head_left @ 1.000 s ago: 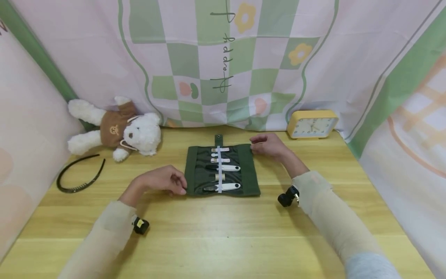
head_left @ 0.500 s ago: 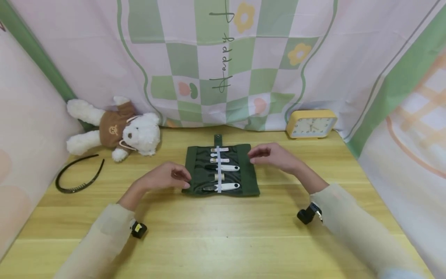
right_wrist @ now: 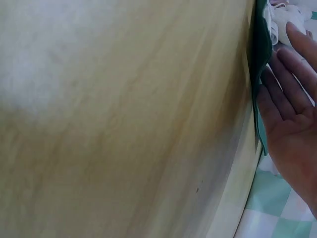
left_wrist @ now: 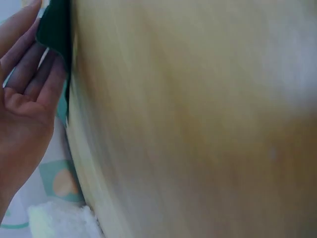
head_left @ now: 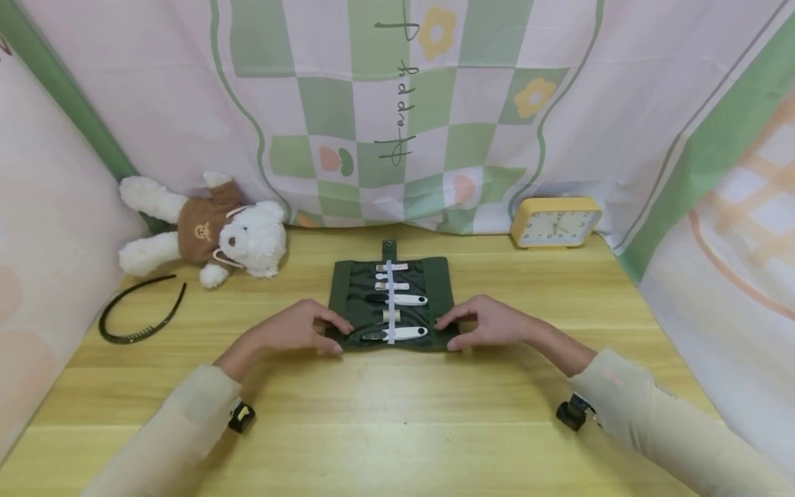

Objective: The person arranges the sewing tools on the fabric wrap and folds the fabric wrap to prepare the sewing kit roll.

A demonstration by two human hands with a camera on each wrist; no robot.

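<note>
A dark green fabric tool roll [head_left: 442,290] lies unfolded on the table, its snap tab pointing away from me. A white elastic strap across its middle holds two white-handled tools [head_left: 410,333], a small tan piece [head_left: 391,315] and several small light pieces. My left hand [head_left: 295,328] is at the roll's near left corner, fingertips over the cloth and thumb by the front edge. At the near right corner, my right hand [head_left: 491,321] lies the same way. Both wrist views show relaxed fingers beside the green cloth edge [left_wrist: 53,29], with thumb and fingers apart.
A white teddy bear [head_left: 257,238] in a brown top lies at the back left, with a black headband [head_left: 139,338] in front of it. A yellow alarm clock [head_left: 555,222] stands at the back right. Printed curtains [head_left: 397,103] enclose the wooden table [head_left: 397,428].
My right hand has come down from the roll's far right corner to its near right corner. My left hand has shifted slightly right and nearer along the left edge. The roll stays nearly in place.
</note>
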